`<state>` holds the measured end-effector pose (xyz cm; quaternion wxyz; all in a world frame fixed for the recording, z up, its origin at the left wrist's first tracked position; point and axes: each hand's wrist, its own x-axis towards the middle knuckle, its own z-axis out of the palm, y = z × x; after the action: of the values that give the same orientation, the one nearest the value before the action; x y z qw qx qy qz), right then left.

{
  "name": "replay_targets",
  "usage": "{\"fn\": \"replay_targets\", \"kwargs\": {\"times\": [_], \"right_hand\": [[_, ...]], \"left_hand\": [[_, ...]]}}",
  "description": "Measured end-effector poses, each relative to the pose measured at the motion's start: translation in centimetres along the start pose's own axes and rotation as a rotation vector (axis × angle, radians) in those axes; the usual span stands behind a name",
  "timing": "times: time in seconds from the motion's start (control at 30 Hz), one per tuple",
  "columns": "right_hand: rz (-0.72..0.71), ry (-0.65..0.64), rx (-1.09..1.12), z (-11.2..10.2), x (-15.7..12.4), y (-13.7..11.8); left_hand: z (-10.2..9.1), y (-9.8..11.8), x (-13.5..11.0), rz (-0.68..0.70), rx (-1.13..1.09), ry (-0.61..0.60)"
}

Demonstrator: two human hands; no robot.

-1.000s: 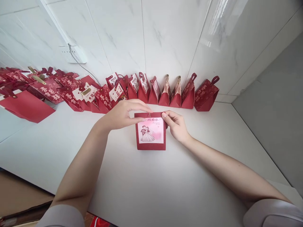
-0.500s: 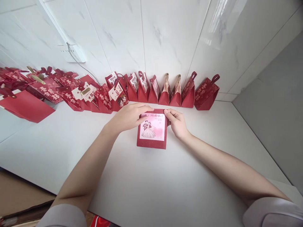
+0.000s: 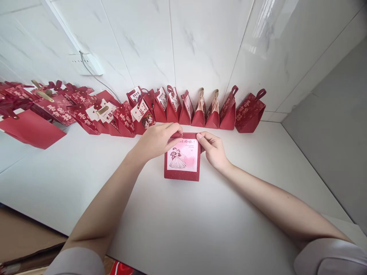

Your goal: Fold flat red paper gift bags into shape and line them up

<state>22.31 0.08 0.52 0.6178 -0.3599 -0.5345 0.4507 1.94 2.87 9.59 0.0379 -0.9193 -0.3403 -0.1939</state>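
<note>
A red gift box with a pink panel stands on the white tabletop, facing me. The panel shows a drawn couple in wedding clothes under a line of writing. My left hand pinches the top edge at its left part, and its fingers cover some of the writing. At the top right corner, my right hand grips the box between thumb and fingers. The box's back and most of the right fingers behind it are hidden.
Several finished-looking red gift boxes with ribbon loops line the tiled wall. More crowd together at the left. A wall socket has a grey cable running down behind the boxes. A grey wall bounds the right side.
My left fingers have closed from a looser, spread pose onto the box's top edge. The box has shifted very slightly left, with my right hand still on its corner.
</note>
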Motion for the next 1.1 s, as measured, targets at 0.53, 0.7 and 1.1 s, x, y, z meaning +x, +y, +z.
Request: {"fn": "replay_targets", "kwargs": {"times": [0.53, 0.7, 1.1], "right_hand": [[-0.021, 0.007, -0.033, 0.1, -0.1, -0.3], [-0.089, 0.001, -0.141, 0.1, -0.2, -0.5], [-0.380, -0.060, -0.481, 0.3, -1.0, -1.7]], "left_hand": [[0.3, 0.4, 0.1, -0.050, 0.032, 0.075], [-0.2, 0.5, 0.0, -0.012, 0.017, 0.058], [-1.3, 0.4, -0.4, 0.154, 0.030, -0.013]]}}
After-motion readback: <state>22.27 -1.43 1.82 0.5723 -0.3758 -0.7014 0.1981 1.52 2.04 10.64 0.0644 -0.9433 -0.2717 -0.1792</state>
